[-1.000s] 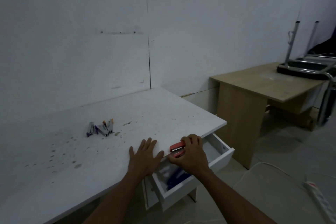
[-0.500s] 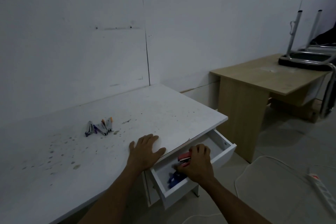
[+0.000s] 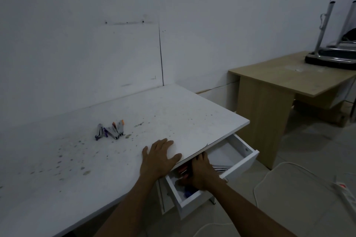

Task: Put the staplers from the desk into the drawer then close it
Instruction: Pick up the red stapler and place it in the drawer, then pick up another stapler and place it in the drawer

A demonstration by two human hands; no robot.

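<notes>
The white drawer (image 3: 240,165) under the white desk (image 3: 134,121) stands pulled out. My right hand (image 3: 202,174) is down inside it, fingers closed around a red stapler (image 3: 183,170) that shows only partly at the drawer's left. A blue stapler (image 3: 189,194) lies at the drawer's near end and a silver one (image 3: 220,168) just right of my hand. A small cluster of staplers (image 3: 110,130) with purple and orange parts remains on the desk top. My left hand (image 3: 159,157) rests flat on the desk edge above the drawer.
A wooden desk (image 3: 285,81) stands to the right, carrying an upturned chair (image 3: 331,54). A white cable (image 3: 273,169) and a power strip (image 3: 346,194) lie on the floor at right. The wall runs close behind the white desk.
My right hand has carried the red stapler from the desk edge down into the open drawer. My left hand has stayed flat on the desk.
</notes>
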